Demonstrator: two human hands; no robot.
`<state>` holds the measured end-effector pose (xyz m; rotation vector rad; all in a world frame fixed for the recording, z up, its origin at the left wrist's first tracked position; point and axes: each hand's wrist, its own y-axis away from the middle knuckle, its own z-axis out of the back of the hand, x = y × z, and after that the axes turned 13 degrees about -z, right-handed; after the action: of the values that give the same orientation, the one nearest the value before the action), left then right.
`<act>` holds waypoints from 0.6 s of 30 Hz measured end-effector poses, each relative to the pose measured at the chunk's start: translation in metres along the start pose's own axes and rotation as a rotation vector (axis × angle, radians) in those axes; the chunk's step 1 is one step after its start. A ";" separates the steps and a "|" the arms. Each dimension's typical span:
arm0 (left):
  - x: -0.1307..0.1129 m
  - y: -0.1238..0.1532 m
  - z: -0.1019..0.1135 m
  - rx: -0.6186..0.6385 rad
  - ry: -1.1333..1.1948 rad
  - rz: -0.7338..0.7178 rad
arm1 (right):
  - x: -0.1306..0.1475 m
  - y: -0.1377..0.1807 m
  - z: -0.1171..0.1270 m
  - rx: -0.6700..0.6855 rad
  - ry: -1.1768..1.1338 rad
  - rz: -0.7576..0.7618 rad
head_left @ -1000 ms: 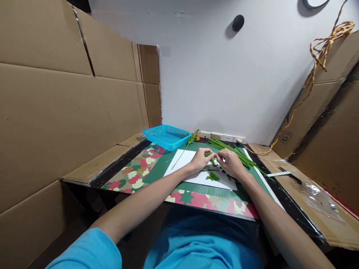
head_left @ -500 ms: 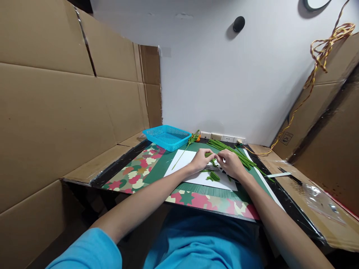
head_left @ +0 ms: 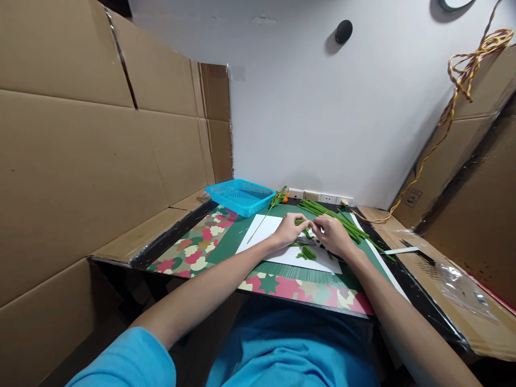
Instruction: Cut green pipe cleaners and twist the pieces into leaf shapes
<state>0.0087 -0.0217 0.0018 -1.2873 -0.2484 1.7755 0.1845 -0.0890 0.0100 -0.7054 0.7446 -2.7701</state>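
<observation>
My left hand (head_left: 287, 230) and my right hand (head_left: 332, 235) meet fingertip to fingertip over a white sheet of paper (head_left: 266, 231). Both pinch the same short green fuzzy stem piece (head_left: 307, 233) between them. Small bent green pieces (head_left: 307, 253) lie on the paper just below my hands. A bundle of long green stems (head_left: 334, 217) lies behind my right hand. A thin green stem with an orange flower (head_left: 272, 207) rests at the paper's far left corner.
A blue plastic basket (head_left: 240, 196) stands at the back left on the patterned mat (head_left: 193, 244). Cardboard walls (head_left: 100, 150) close in left and right. A yellow-red cord (head_left: 459, 80) hangs at the right. A crumpled plastic bag (head_left: 459, 287) lies at the right edge.
</observation>
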 end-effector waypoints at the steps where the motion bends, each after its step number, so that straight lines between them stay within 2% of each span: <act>1: -0.001 0.000 0.000 0.001 0.000 0.002 | 0.000 0.000 0.000 0.002 0.001 -0.002; 18: -0.003 0.000 0.001 0.008 0.010 0.007 | -0.002 0.000 0.000 -0.001 0.015 0.004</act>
<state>0.0083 -0.0239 0.0039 -1.2929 -0.2311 1.7737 0.1858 -0.0886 0.0088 -0.6829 0.7493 -2.7747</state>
